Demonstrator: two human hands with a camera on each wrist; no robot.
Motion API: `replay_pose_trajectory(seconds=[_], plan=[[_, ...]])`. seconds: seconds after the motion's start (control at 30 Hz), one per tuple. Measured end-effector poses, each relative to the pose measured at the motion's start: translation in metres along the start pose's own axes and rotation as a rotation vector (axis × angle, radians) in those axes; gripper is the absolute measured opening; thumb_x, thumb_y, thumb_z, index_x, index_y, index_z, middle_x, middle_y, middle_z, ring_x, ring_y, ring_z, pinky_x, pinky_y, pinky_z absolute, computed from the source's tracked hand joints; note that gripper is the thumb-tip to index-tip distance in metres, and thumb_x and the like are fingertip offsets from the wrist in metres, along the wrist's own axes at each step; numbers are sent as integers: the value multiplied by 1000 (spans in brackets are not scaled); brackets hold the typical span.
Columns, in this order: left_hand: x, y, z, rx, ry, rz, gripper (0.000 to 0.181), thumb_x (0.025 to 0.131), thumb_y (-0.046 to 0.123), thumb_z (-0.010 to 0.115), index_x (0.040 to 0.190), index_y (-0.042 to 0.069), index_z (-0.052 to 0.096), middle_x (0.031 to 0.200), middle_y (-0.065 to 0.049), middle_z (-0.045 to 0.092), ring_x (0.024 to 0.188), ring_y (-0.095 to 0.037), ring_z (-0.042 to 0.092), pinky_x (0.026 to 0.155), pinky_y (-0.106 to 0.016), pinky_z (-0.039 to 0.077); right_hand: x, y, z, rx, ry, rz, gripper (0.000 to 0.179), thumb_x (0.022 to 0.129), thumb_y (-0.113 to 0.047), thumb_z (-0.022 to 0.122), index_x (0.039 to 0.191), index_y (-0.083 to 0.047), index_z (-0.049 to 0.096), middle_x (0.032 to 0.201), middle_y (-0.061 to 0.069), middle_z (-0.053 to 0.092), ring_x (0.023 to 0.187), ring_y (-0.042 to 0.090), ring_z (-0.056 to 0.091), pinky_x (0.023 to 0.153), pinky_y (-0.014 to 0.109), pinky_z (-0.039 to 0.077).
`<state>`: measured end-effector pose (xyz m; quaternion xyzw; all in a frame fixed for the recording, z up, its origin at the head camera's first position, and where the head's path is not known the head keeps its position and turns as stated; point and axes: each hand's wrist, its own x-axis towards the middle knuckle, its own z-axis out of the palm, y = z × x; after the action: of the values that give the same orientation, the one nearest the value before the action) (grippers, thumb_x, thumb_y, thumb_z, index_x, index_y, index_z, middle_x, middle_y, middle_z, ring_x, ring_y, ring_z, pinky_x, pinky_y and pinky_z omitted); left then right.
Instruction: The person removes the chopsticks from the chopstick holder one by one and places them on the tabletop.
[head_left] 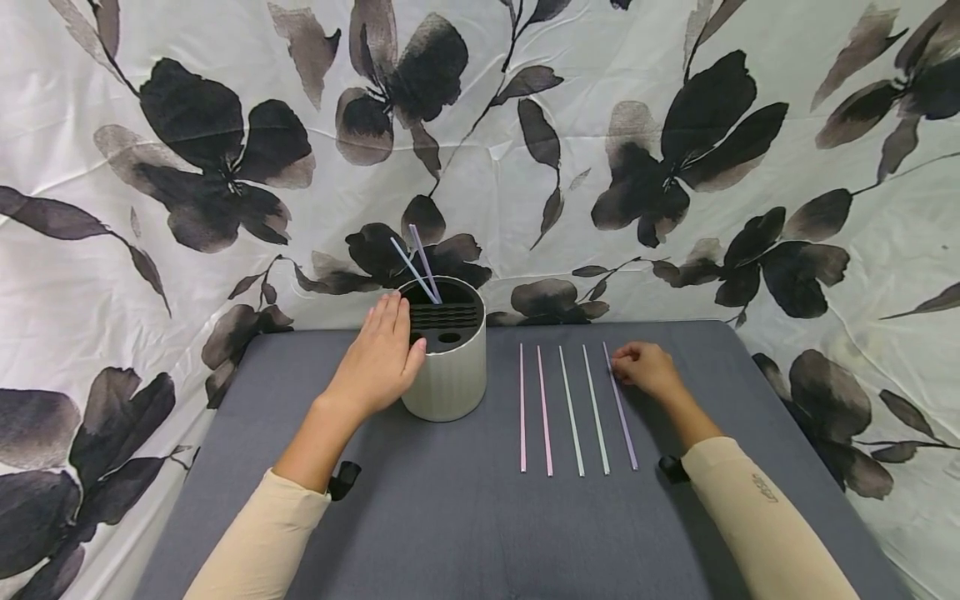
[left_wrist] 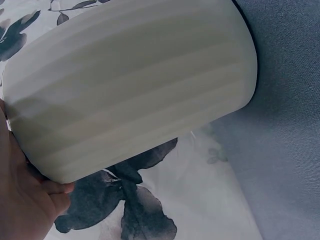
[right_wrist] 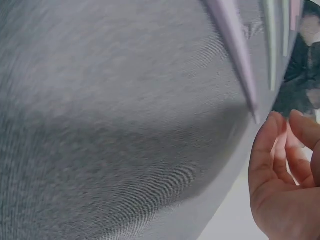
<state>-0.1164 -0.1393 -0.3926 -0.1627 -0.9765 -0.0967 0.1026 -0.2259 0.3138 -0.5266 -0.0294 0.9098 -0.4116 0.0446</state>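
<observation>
My left hand (head_left: 380, 350) lies against the left side of a pale cylindrical holder (head_left: 444, 387), its fingers straight along the rim and the thumb at the front. The left wrist view shows the holder's ribbed wall (left_wrist: 135, 85) close up. My right hand (head_left: 645, 367) has bent fingers close to the upper part of a thin purple straw-like stick (head_left: 621, 408). In the right wrist view, thumb and forefinger stand apart just beyond the end of that purple stick (right_wrist: 235, 60), with nothing between them.
Left of the purple stick lie two pale green sticks (head_left: 596, 408) and two pink ones (head_left: 544, 412), roughly parallel. A blue stick (head_left: 411, 265) and another purple one (head_left: 422, 258) stand in the holder's back compartment. A floral cloth (head_left: 480, 200) hangs behind the grey table (head_left: 465, 517).
</observation>
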Motion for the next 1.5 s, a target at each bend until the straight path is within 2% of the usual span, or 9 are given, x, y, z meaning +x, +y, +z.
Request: replay_pose_trajectory(seconds=[0.23, 0.47, 0.57, 0.7, 0.9, 1.07, 1.3, 1.5], plan=[[-4, 1, 0, 6, -1, -1, 71, 108, 37, 36, 157, -13, 25, 167, -30, 20, 158, -43, 16, 129, -56, 17, -7, -21, 3, -39, 21, -126, 20, 97, -16, 72, 108, 1, 73, 87, 12, 76, 67, 6, 65, 60, 21, 55], [-9, 1, -1, 9, 3, -10, 71, 108, 37, 36, 157, -13, 26, 168, -30, 19, 159, -42, 16, 129, -55, 17, -11, -65, 10, -38, 34, -218, 21, 98, -26, 73, 109, -8, 75, 95, 10, 76, 77, 9, 67, 66, 22, 55], [-11, 1, -1, 10, 5, -10, 71, 108, 37, 36, 157, -13, 26, 168, -30, 19, 158, -43, 16, 129, -55, 17, -12, -85, 14, -9, 33, -249, 21, 97, -26, 74, 110, -10, 75, 96, 11, 76, 79, 15, 69, 66, 22, 55], [-13, 1, 0, 8, 0, -13, 71, 108, 37, 36, 157, -13, 25, 168, -30, 20, 159, -42, 16, 129, -54, 16, -14, -108, 20, 55, 31, -297, 21, 97, -23, 74, 111, -8, 75, 96, 12, 76, 80, 20, 70, 66, 22, 55], [-16, 3, 0, 8, 6, -6, 71, 108, 37, 36, 157, -13, 26, 167, -31, 21, 158, -43, 16, 129, -55, 18, -17, -143, 27, 112, 40, -359, 21, 96, -20, 75, 113, -8, 75, 100, 10, 76, 82, 14, 69, 68, 21, 53], [-19, 4, 0, 13, 13, 0, 71, 108, 37, 37, 156, -14, 27, 167, -31, 21, 159, -42, 16, 129, -54, 18, -16, -182, 32, 139, 31, -412, 22, 96, -18, 75, 115, -7, 74, 103, 10, 76, 88, 18, 71, 71, 23, 52], [-23, 6, -2, 11, 16, 1, 71, 108, 37, 37, 157, -13, 26, 167, -30, 20, 159, -41, 16, 129, -53, 17, -3, -233, 40, 127, 19, -524, 24, 95, -16, 76, 115, -3, 73, 104, 11, 76, 93, 23, 72, 79, 31, 54], [-24, 7, -4, 18, 29, 8, 70, 108, 37, 36, 157, -13, 27, 167, -31, 20, 159, -42, 16, 129, -54, 19, 7, -265, 51, 154, -16, -583, 24, 94, -13, 77, 114, -1, 72, 106, 12, 76, 96, 26, 73, 84, 38, 57]])
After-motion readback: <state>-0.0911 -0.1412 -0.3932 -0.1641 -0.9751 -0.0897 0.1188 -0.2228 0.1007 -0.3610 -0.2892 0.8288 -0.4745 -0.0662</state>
